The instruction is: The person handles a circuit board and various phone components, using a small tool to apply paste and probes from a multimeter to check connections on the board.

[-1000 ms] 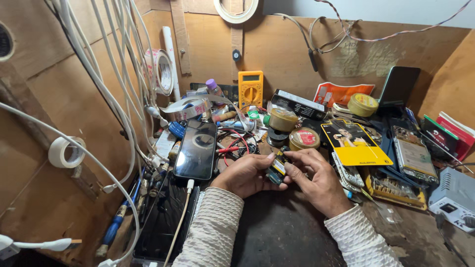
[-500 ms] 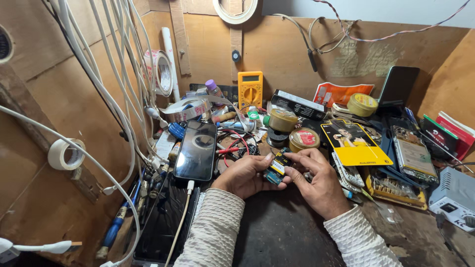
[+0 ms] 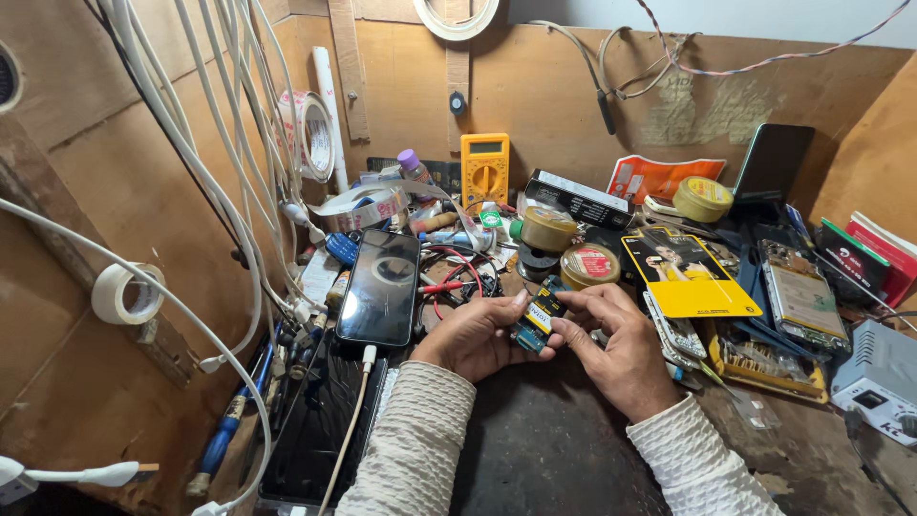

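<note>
Brown board walls (image 3: 573, 86) close round my dark table (image 3: 554, 449), the biggest things in sight. Left of my fingers a black phone (image 3: 380, 287) lies face up with a white cable plugged into its near end. Right of them lies a flat yellow package (image 3: 690, 275) with a picture on its dark upper part, and beyond that an opened phone (image 3: 802, 294). Past my fingers, against the back wall, stands a yellow multimeter (image 3: 484, 170); nearer, a round tin with a red label (image 3: 589, 265), and an orange-red packet (image 3: 661, 176) leans far right. My left hand (image 3: 473, 336) and right hand (image 3: 621, 346) meet over the table, fingers pinching a small blue-green circuit board with a yellow label (image 3: 538, 315) from both sides, held just above the table.
</note>
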